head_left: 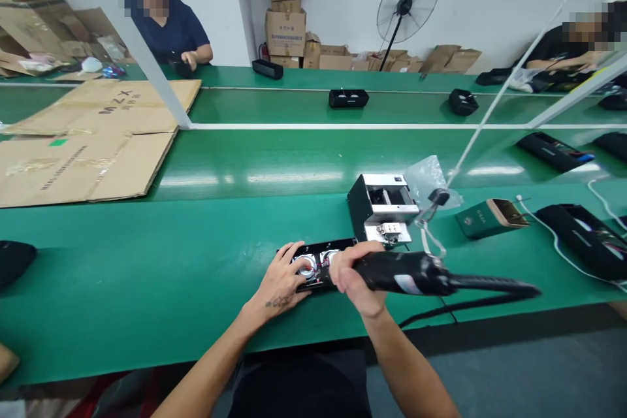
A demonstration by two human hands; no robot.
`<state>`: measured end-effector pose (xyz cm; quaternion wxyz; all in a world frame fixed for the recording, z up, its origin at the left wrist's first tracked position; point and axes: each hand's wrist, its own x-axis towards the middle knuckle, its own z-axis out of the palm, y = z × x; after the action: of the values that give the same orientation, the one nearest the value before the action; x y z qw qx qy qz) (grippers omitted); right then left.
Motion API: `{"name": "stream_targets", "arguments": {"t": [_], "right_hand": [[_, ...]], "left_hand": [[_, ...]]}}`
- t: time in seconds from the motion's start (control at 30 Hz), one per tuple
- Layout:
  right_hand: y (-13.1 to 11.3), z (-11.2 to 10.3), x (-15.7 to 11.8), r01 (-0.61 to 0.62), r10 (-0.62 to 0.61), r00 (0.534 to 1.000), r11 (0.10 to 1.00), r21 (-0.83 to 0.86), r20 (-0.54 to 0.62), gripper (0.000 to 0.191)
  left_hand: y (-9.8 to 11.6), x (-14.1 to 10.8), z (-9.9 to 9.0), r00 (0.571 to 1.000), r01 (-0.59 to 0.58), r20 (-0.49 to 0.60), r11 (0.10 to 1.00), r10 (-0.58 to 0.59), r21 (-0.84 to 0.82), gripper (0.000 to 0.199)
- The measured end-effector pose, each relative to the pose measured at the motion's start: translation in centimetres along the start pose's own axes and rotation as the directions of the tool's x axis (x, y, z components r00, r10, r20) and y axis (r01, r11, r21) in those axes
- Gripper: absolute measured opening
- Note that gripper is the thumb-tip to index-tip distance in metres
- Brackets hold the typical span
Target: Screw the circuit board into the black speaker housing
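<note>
A black panel [337,245] with two round silver speaker parts lies on the green bench [122,274] in front of me. My left hand [281,277] rests over its left end, fingers bent onto the panel and one round part. In my right hand [360,277] is a black corded power tool [401,273], held nearly level above the panel's right end. Its tip is hidden behind my fingers. Just behind the panel stands a black and silver machine [386,199] with a small metal block at its front.
A green box [492,217], a plastic bag [431,176] and black speaker housings [582,238] are to the right. Flattened cardboard [88,163] covers the back left. A hanging cord [470,150] slopes down beside the machine. Two people sit across the conveyor [274,157], where several black units lie.
</note>
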<state>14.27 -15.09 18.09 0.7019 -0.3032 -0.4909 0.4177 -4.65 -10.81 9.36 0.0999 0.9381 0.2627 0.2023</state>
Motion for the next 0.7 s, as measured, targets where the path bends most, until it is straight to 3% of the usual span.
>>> {"name": "stream_targets", "arguments": {"t": [0.07, 0.13, 0.17, 0.23, 0.27, 0.3, 0.4, 0.53, 0.63, 0.7], "right_hand": [[-1.7, -1.4, 1.9, 0.176, -0.180, 0.976, 0.984, -0.042, -0.123, 0.019], [-3.1, -3.3, 4.4, 0.314, -0.357, 0.881, 0.932, -0.181, -0.312, 0.022], [-3.7, -4.5, 5.8, 0.380, -0.459, 0.796, 0.886, -0.264, -0.394, 0.026], [-4.2, -7.0, 8.1, 0.484, -0.643, 0.567, 0.766, -0.423, -0.515, 0.031], [-4.3, -8.2, 9.1, 0.484, -0.686, 0.490, 0.727, -0.486, -0.538, 0.032], [-4.3, -9.4, 9.8, 0.435, -0.688, 0.480, 0.725, -0.534, -0.544, 0.035], [-4.3, -11.7, 10.3, 0.206, -0.575, 0.623, 0.775, -0.598, -0.530, 0.038], [-4.9, -12.1, 8.5, 0.196, -0.555, 0.649, 0.783, -0.590, -0.521, 0.033], [-4.3, -11.7, 7.2, 0.099, -0.423, 0.756, 0.829, -0.551, -0.500, 0.031], [-3.3, -11.6, 6.8, 0.052, -0.365, 0.782, 0.846, -0.530, -0.505, 0.028]], "left_hand": [[-0.1, 0.0, 0.0, 1.000, 0.000, -0.012, 1.000, 0.000, -0.003, 0.019], [-0.3, 0.0, 0.2, 0.999, 0.001, -0.036, 1.000, -0.001, 0.002, 0.020], [-0.4, 0.0, 0.2, 0.999, 0.000, -0.048, 1.000, 0.000, 0.004, 0.020], [-0.5, 0.0, 0.3, 0.998, -0.003, -0.063, 1.000, 0.003, 0.005, 0.021], [-0.6, 0.0, 0.2, 0.998, -0.004, -0.065, 1.000, 0.005, 0.005, 0.021], [-0.6, 0.0, 0.2, 0.998, -0.005, -0.064, 1.000, 0.005, 0.004, 0.021], [-0.6, 0.0, 0.1, 0.998, -0.002, -0.058, 1.000, 0.002, 0.007, 0.021], [-0.6, 0.0, 0.0, 0.998, -0.001, -0.055, 1.000, 0.002, 0.019, 0.020], [-0.7, 0.1, -0.1, 0.998, -0.001, -0.056, 1.000, 0.003, 0.027, 0.020], [-0.8, 0.1, -0.1, 0.998, -0.005, -0.060, 1.000, 0.006, 0.025, 0.020]]}}
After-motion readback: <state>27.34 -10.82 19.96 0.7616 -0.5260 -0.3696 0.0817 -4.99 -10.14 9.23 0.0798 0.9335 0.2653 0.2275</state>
